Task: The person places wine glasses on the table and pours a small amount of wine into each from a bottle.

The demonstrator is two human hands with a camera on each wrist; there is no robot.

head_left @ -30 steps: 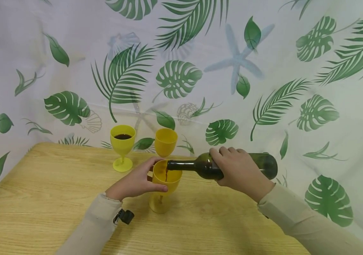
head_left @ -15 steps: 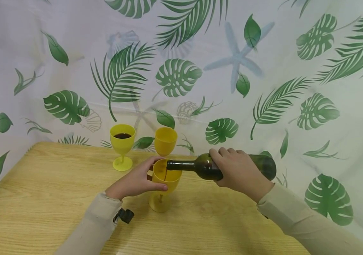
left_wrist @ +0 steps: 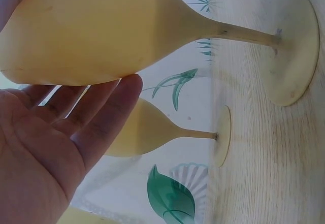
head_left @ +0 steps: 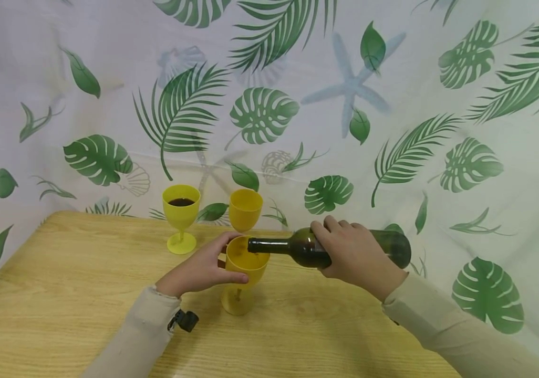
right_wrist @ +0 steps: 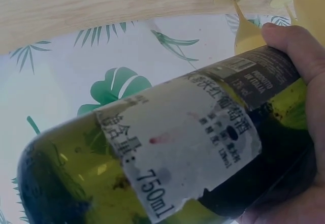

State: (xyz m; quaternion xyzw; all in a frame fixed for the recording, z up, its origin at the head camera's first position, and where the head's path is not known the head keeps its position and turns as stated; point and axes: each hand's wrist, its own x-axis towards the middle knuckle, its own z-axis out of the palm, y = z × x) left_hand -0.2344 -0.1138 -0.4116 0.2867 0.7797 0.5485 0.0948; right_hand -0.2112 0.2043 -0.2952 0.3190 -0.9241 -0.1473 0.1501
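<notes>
My left hand (head_left: 198,269) grips the bowl of a yellow goblet (head_left: 254,274), thumb across the near side. In the left wrist view, fingers (left_wrist: 112,116) lie along the bowl, and the goblet's round foot (left_wrist: 297,56) is by the table. With my right hand (head_left: 356,258) I grip a dark green wine bottle (head_left: 304,247) round its body, tipped nearly level. Its mouth lies just over the goblet's rim, and no stream shows below it. A label (right_wrist: 183,137) marked 750ml shows in the right wrist view, with dark liquid inside the bottle.
Behind stand a bright yellow goblet (head_left: 182,216) partly filled with dark liquid and an orange-yellow goblet (head_left: 246,211), its lower part hidden by the front one. The wooden table (head_left: 85,278) ends at a leaf-patterned cloth (head_left: 269,63). A small black device (head_left: 186,320) sits at the left cuff.
The thin dark stream running from the bottle's mouth into the goblet in both earlier frames is gone from view. Both hands, the bottle and the goblets stay almost where they were.
</notes>
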